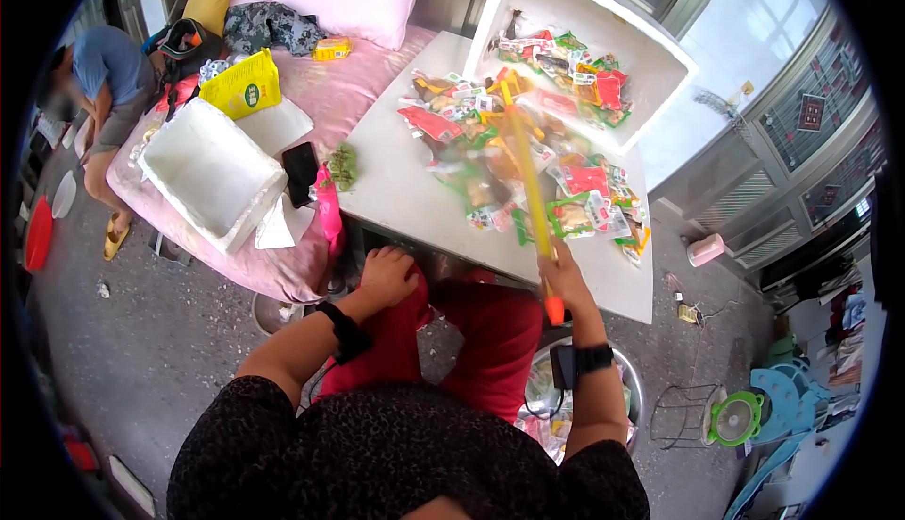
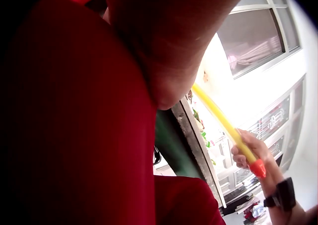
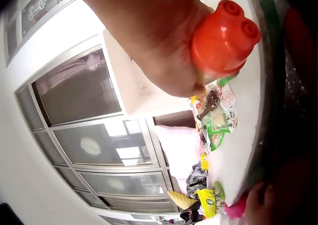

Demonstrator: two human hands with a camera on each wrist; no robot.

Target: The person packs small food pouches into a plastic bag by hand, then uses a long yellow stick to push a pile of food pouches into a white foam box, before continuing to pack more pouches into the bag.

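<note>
My right hand (image 1: 564, 280) grips a long yellow stick (image 1: 530, 176) near its orange-red end cap (image 1: 553, 310). The stick reaches across the table over a spread of small colourful food packets (image 1: 575, 216); it and some packets under it look blurred. In the right wrist view the red cap (image 3: 223, 38) stands out past the hand (image 3: 169, 61). My left hand (image 1: 388, 277) rests on the left knee of the red trousers, holding nothing. The left wrist view shows that hand (image 2: 169, 51) dark and close on the red cloth.
A tilted white foam box (image 1: 650, 58) with packets stands at the table's back. On the pink bed are an empty foam box (image 1: 203, 185), a phone (image 1: 301, 173) and a yellow bag (image 1: 241, 86). A metal basin (image 1: 633, 397) with packets is on the floor. A person (image 1: 106, 77) bends at left.
</note>
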